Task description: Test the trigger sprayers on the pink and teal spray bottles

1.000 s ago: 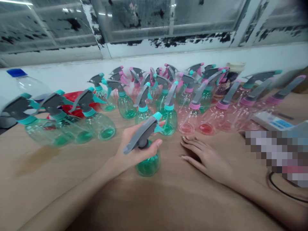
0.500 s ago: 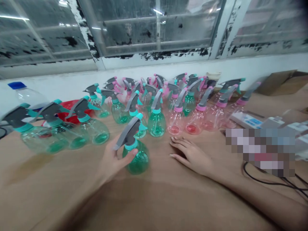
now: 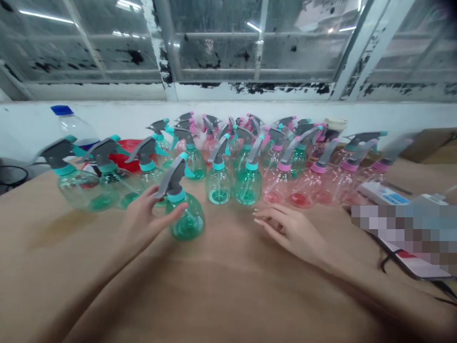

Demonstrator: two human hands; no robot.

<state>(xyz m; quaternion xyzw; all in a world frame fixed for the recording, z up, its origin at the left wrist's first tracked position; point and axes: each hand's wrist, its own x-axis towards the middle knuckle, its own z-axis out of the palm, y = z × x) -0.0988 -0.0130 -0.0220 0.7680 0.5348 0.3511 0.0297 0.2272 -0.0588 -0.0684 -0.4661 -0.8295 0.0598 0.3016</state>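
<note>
My left hand [image 3: 144,209] is closed around a green spray bottle [image 3: 187,224] with a grey trigger head and a turquoise collar. It stands roughly upright, in front of the row. Just right of it are two more clear green spray bottles, one [image 3: 218,186] beside the other [image 3: 249,186]. My right hand [image 3: 289,231] is held low over the table, empty, its fingers apart and slightly bent. Closest to those fingertips are that second green bottle and a pink spray bottle [image 3: 276,183].
Several green bottles [image 3: 80,190] line the left, with a red container [image 3: 124,152] behind. A large blue-capped bottle [image 3: 71,124] stands by the wall. More spray bottles crowd the back. At right are a cardboard box [image 3: 432,143], a white device [image 3: 383,193] and black cables [image 3: 389,259].
My left hand and its green bottle have moved left of the front row, uncovering a green bottle behind. My right hand has shifted a little left against the row. The view has turned slightly.
</note>
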